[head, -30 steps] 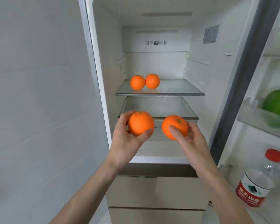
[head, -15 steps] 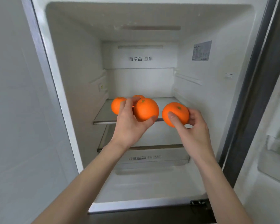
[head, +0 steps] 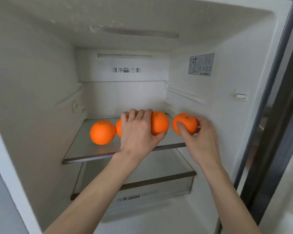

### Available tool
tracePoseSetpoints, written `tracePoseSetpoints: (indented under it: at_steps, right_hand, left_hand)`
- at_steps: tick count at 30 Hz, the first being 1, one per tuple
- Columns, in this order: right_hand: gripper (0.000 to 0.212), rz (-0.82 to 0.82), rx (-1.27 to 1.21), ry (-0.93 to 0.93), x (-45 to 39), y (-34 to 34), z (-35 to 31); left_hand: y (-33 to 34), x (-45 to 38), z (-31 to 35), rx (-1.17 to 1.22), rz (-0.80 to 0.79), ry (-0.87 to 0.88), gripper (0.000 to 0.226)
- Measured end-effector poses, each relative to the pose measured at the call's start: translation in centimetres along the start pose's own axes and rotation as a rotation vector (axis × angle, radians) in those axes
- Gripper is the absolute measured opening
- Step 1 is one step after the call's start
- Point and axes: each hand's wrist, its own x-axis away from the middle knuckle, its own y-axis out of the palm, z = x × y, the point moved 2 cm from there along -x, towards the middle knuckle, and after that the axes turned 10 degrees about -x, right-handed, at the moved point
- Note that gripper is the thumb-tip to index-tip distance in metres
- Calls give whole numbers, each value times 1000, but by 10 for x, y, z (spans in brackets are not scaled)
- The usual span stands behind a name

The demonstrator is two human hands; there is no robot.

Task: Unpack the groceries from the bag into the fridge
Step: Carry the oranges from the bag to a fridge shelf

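The fridge stands open in front of me, and both my hands reach in over its upper glass shelf (head: 85,149). My left hand (head: 137,132) grips an orange (head: 160,123) just above the shelf's middle. My right hand (head: 200,132) pinches a second held orange (head: 184,123) over the shelf's right end. One orange (head: 102,132) rests on the shelf at the left. Another shelf orange (head: 118,126) beside it is mostly hidden behind my left hand.
A second glass shelf (head: 159,171) lies below, with a labelled drawer (head: 150,193) under it. The fridge's white side walls stand close on both sides. The dark door frame (head: 277,115) runs down the right edge.
Both hands have carried their oranges up and forward into the fridge, from in front of the lower shelf to over the upper shelf. My view has moved closer to the fridge.
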Motion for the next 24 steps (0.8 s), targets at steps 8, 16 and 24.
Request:
tracePoseSetpoints:
  at_steps: [8,16,24]
  right_hand:
    - [61,-68,308,-105,-16,17,18]
    - [57,-85,366,-92,-19,25,30]
    - [58,-66,408,-166,-12,31,37]
  left_hand:
    - [28,-8,12,-111,-39,82,61]
    - [36,-5,15,-170,-72,70,57]
    - [42,-3,14,-75,-104,23,53]
